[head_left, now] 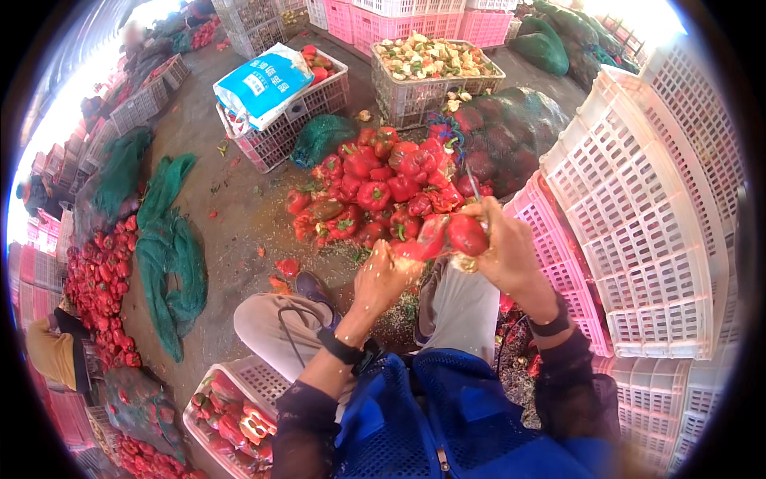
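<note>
My left hand [380, 279] is closed on a torn piece of red bell pepper [432, 238], in front of my knees. Close by on the right, my right hand [511, 251] grips a knife whose thin blade [473, 183] points up and away from me. A rounded red pepper part [467, 235] sits at its fingers, with a pale core [463, 263] just below. The knife's handle is hidden in the hand. Beyond both hands lies a heap of whole red bell peppers [374, 194] on the floor.
Behind the heap stand a crate of pale pepper cores [383, 88] and a crate with a blue-and-white bag [267, 80]. A full net sack [519, 132] lies beside them. White crates [630, 215] rise at my right; a crate of cut peppers [263, 383] is at my left.
</note>
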Motion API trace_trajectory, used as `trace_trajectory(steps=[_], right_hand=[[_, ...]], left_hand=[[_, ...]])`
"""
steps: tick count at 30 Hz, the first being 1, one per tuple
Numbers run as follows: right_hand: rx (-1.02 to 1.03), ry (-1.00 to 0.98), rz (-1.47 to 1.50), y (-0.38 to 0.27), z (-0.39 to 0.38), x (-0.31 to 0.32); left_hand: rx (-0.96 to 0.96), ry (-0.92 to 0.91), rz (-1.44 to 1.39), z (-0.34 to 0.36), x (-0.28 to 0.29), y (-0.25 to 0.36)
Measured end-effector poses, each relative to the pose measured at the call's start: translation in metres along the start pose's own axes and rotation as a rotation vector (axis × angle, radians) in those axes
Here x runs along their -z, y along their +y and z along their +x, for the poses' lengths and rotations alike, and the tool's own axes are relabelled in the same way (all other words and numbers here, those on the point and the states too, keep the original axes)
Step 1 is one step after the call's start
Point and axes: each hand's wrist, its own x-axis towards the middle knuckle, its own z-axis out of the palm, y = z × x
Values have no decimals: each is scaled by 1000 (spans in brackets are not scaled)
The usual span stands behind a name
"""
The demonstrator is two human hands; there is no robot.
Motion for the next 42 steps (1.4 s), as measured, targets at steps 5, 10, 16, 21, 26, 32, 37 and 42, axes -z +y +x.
trace_trajectory(steps=[5, 10, 16, 21, 26, 32, 37, 42], right_hand=[[77, 254, -78, -12, 0, 64], [-197, 763, -345, -8, -3, 202], [-270, 703, -604, -9, -16, 271], [-203, 446, -509, 36, -70, 130], [-816, -346, -212, 172, -168, -18], [-1009, -722, -164, 260, -297, -127], [-1117, -412, -258, 274, -278, -136], [-1268, -273, -394, 301, -255, -176]], left_hand=[[193, -31, -1114, 41, -5, -26], [180, -129, -1524, 25, 17, -25], [122, -474, -1754, 41, 32, -9], [292, -497, -1521, 90, 17, -43], [556, -313, -1175, 170, -2, -69], [-40, -627, -1495, 296, 76, 6], [-127, -18, -967, 333, 34, 59], [-91, -475, -417, 246, -135, -28]])
